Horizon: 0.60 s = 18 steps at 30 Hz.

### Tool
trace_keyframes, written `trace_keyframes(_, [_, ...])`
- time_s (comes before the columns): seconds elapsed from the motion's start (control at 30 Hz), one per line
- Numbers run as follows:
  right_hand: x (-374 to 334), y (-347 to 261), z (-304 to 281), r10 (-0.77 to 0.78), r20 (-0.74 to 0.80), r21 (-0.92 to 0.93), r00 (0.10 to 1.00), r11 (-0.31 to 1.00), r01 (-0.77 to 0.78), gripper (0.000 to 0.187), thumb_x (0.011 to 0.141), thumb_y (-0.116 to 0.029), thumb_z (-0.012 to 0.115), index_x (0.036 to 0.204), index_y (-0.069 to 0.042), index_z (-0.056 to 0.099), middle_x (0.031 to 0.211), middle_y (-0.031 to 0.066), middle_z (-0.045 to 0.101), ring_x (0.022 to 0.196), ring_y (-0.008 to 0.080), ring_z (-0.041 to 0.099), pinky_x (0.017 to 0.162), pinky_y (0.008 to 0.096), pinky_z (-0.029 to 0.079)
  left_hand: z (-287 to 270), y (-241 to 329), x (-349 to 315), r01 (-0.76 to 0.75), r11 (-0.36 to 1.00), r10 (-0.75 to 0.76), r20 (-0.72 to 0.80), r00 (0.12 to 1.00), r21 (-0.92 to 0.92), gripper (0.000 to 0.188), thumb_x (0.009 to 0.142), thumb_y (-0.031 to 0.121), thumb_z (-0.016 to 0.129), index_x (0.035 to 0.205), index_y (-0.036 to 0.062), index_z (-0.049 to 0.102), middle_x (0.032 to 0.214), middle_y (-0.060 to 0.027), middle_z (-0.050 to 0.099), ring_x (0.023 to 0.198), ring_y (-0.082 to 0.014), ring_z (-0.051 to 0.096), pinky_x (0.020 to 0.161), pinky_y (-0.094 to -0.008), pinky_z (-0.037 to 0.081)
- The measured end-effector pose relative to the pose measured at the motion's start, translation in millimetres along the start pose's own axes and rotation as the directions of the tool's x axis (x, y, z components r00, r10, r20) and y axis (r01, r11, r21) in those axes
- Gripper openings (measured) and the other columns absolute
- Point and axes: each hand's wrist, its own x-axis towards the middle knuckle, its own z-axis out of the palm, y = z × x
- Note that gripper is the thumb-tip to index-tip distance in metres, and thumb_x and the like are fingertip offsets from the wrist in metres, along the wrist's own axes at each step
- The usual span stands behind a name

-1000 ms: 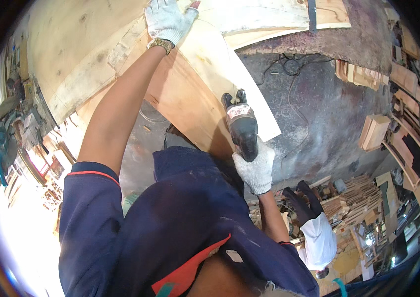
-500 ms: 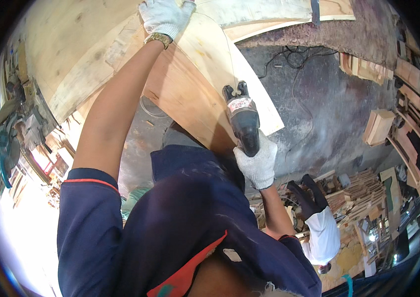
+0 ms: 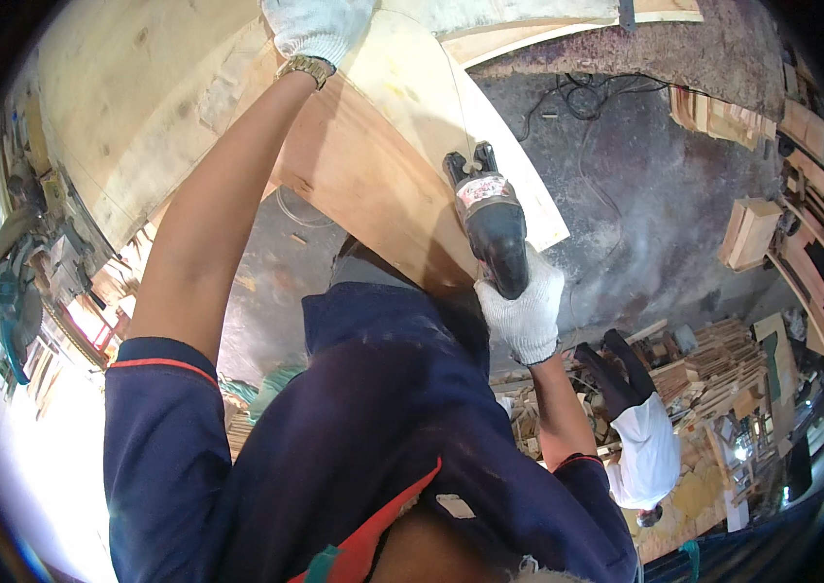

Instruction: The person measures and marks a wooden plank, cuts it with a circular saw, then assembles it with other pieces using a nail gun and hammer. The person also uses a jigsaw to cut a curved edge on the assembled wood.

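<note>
My right hand (image 3: 527, 309), in a white knit glove, is closed round the rear of a black jigsaw (image 3: 496, 228). The jigsaw's forked front rests on a pale plywood sheet (image 3: 410, 73), close to a thin curved line drawn on it. My left hand (image 3: 318, 27), gloved too, lies flat on the plywood at the top of the view. Its fingertips are cut off by the picture's edge. A wristwatch (image 3: 307, 70) sits above the left glove. Beneath the pale sheet, a browner board (image 3: 359, 180) slants toward my body. The saw blade itself is hidden.
A black cord (image 3: 582, 97) lies coiled on the grey floor (image 3: 606, 194). At right stand stacked wood blocks (image 3: 750, 233) and curved wood pieces. A person in a white shirt (image 3: 647, 449) is behind at lower right, near heaped wood strips (image 3: 708, 374). A green machine (image 3: 9, 311) stands far left.
The jigsaw and my right hand have shifted slightly to the right in the picture. My left hand sits a little higher in view, still on the plywood. The whole scene has tilted slightly.
</note>
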Motion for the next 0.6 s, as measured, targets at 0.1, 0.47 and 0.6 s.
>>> trace_keyframes(0.1, [0.9, 0.5, 1.1, 0.027, -0.003, 0.036, 1.0, 0.999, -0.027, 0.026, 0.074, -0.007, 0.075, 0.098, 0.001, 0.069, 0.078, 0.0157, 0.071, 0.07, 0.0251, 0.072, 0.068, 0.0354, 0.056, -1.5, 2.0, 0.8, 0.017, 0.999, -0.02, 0.086, 0.996, 0.042, 0.068, 0.094, 0.055, 0.057, 0.132, -0.0015, 0.056, 0.125, -0.0218, 0.062, 0.117, -0.0367, 0.057, 0.103, -0.0497, 0.041])
trace_keyframes(0.47, [4.5, -6.1, 0.6, 0.039, 0.006, 0.053, 0.999, 0.998, -0.039, 0.026, 0.07, -0.008, 0.076, 0.094, 0.0, 0.068, 0.075, 0.0152, 0.069, 0.068, 0.0283, 0.072, 0.066, 0.0375, 0.056, 2.5, 1.1, -1.1, 0.053, 0.998, -0.055, 0.071, 0.996, 0.031, 0.075, 0.094, 0.056, 0.059, 0.137, -0.0053, 0.053, 0.138, -0.0261, 0.057, 0.131, -0.0411, 0.05, 0.111, -0.0517, 0.037])
trace_keyframes(0.6, [7.7, -7.9, -0.8, -0.009, -0.007, 0.033, 1.0, 0.999, 0.009, 0.027, 0.068, -0.009, 0.076, 0.092, 0.0, 0.067, 0.075, 0.0166, 0.068, 0.068, 0.0324, 0.071, 0.066, 0.039, 0.055, 5.0, -1.1, -1.9, 0.03, 0.999, -0.031, 0.042, 0.999, 0.013, 0.076, 0.094, 0.057, 0.058, 0.137, -0.0053, 0.053, 0.137, -0.0262, 0.057, 0.129, -0.0404, 0.051, 0.111, -0.0518, 0.037])
